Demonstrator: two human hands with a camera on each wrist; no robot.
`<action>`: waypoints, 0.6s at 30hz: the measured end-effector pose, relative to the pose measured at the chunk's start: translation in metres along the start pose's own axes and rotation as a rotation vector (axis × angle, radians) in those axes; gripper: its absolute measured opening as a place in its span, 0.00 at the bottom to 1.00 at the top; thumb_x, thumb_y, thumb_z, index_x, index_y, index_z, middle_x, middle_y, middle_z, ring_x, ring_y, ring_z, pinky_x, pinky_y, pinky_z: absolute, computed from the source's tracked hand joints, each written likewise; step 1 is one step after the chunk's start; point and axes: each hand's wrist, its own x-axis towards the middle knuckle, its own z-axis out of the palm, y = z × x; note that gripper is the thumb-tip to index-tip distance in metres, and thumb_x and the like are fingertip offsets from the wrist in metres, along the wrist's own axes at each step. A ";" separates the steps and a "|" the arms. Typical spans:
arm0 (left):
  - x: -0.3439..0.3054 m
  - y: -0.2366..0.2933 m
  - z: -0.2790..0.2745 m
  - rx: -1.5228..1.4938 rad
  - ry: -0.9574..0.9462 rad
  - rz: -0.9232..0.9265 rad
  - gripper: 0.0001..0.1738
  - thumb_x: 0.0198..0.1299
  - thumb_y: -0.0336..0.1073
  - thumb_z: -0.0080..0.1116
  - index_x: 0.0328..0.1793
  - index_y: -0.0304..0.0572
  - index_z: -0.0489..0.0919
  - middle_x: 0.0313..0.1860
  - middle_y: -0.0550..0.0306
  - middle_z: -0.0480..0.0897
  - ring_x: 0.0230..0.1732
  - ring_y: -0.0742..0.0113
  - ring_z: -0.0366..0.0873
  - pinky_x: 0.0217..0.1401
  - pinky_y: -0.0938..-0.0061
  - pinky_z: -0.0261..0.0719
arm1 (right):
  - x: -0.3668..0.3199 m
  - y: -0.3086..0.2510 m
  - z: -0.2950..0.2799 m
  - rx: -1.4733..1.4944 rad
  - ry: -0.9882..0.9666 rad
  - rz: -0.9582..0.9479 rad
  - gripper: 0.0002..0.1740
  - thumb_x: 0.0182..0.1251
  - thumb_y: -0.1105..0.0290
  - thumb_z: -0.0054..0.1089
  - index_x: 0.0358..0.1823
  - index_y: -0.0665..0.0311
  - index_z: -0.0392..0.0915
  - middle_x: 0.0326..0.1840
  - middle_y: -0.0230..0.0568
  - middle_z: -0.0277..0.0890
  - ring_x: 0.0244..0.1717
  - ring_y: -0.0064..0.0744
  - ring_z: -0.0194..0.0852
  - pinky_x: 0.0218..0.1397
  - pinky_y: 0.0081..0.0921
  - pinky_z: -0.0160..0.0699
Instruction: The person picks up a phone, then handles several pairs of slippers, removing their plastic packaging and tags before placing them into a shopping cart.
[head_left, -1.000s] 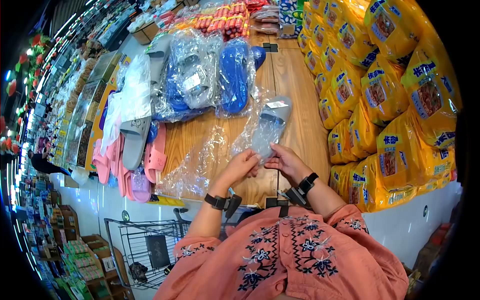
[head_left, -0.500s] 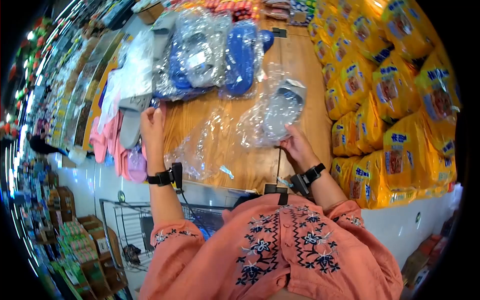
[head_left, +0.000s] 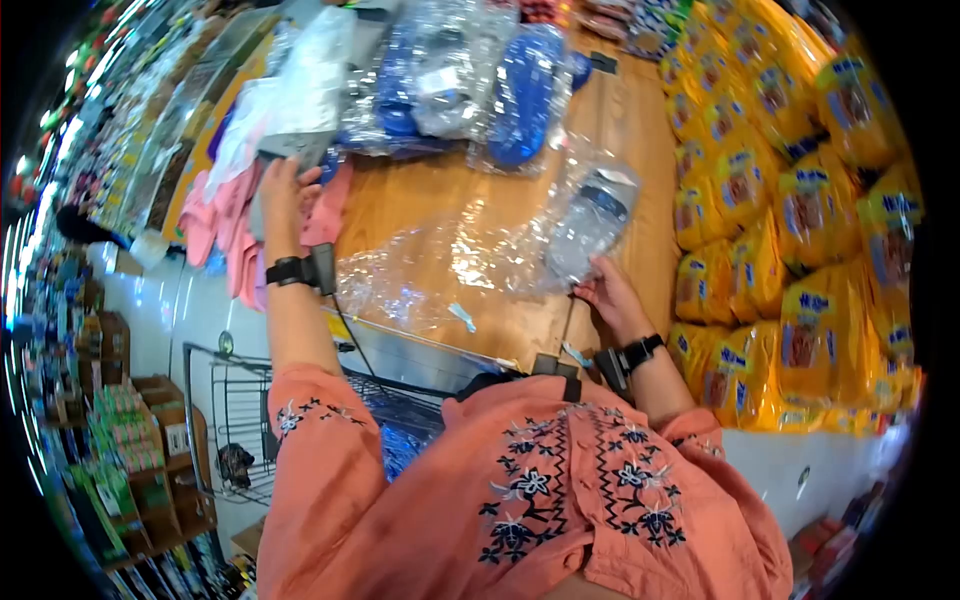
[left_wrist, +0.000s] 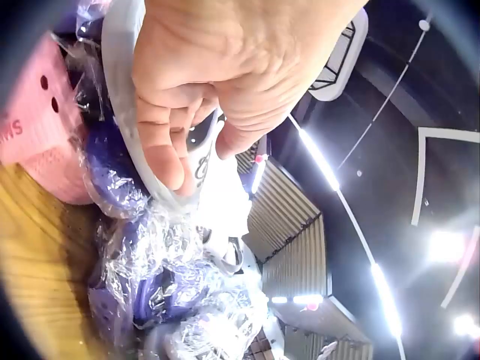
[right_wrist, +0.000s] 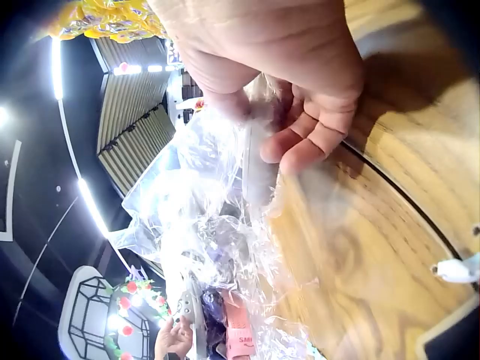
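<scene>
My right hand [head_left: 612, 298] pinches the heel end of a grey slipper [head_left: 590, 225] in a clear plastic bag, over the wooden table [head_left: 640, 130]. In the right wrist view, thumb and fingers close on the bag [right_wrist: 210, 150] and the slipper inside it. At the table's left side, my left hand [head_left: 285, 195] grips another grey slipper [head_left: 298, 146], partly under white plastic. The left wrist view shows the fingers [left_wrist: 163, 161] over this slipper's pale sole [left_wrist: 120, 60], with the thumb by its strap.
Bagged blue slippers [head_left: 525, 95] and grey ones [head_left: 445, 85] are piled at the back. Pink slippers [head_left: 235, 225] hang at the left edge. Yellow packages [head_left: 800, 320] are stacked on the right. A wire shopping cart [head_left: 225, 405] stands below left. Loose clear plastic [head_left: 400, 265] covers the table's middle.
My left hand has left the bagged slipper, moved left and taken hold of the other grey slipper. My right hand keeps its hold on the bagged one.
</scene>
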 end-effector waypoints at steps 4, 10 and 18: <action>-0.021 0.010 0.019 0.104 0.085 0.023 0.21 0.68 0.48 0.61 0.59 0.47 0.73 0.43 0.51 0.85 0.28 0.71 0.81 0.19 0.81 0.70 | -0.006 -0.001 -0.009 -0.045 0.006 -0.029 0.15 0.74 0.58 0.59 0.47 0.62 0.77 0.35 0.37 0.81 0.33 0.28 0.82 0.37 0.28 0.87; 0.006 -0.008 -0.019 0.311 0.125 0.104 0.19 0.67 0.47 0.63 0.52 0.38 0.80 0.30 0.61 0.82 0.24 0.75 0.79 0.20 0.84 0.71 | -0.022 -0.004 -0.009 -0.102 0.020 -0.033 0.16 0.74 0.56 0.58 0.47 0.63 0.76 0.36 0.38 0.81 0.32 0.28 0.81 0.36 0.26 0.86; -0.038 -0.011 -0.032 0.597 -0.069 0.172 0.14 0.69 0.44 0.59 0.47 0.40 0.83 0.19 0.66 0.75 0.13 0.79 0.66 0.16 0.81 0.63 | -0.023 0.000 -0.011 -0.165 0.098 -0.080 0.13 0.72 0.62 0.58 0.45 0.66 0.73 0.36 0.41 0.78 0.32 0.31 0.81 0.32 0.27 0.87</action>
